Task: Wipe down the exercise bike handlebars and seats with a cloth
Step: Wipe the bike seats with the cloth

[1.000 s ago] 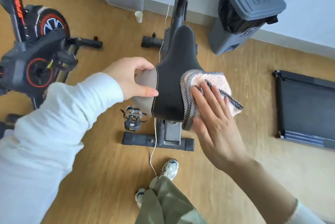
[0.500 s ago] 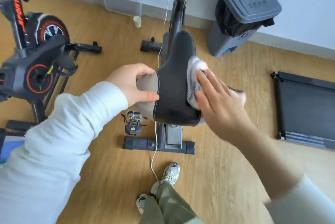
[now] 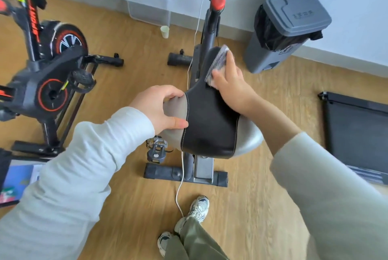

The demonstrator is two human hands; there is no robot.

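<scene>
Two hands work the seat (image 3: 210,127) of an exercise bike (image 3: 210,34) standing on a wooden floor (image 3: 126,196), seen from above. The left hand (image 3: 159,108) grips the grey left panel of the seat, its thumb lying along the stitched seam and its fingers curled over the panel's far edge. The right hand (image 3: 233,89) rests on the narrow front end of the seat, fingers stretched forward and pressing a cloth (image 3: 218,62) against the black cover. The checked grey-and-white cloth sticks out beyond the fingertips toward the bike's upright post, which carries a red knob (image 3: 218,2). Both arms wear pale long sleeves (image 3: 84,165). A white cable (image 3: 180,186) runs from the wall down past the seat to the floor, and a pedal (image 3: 156,150) shows just below the left hand. A second bike (image 3: 52,70), black with red trim, stands well apart at the left. Near the wall sit a paper cup (image 3: 164,31), a clear tray (image 3: 149,5) leaning upright, and a grey bin (image 3: 283,28) lined with a black bag. A black treadmill (image 3: 357,133) lies at the right edge. Sneakers (image 3: 199,207) and olive trouser legs show at the bottom.
</scene>
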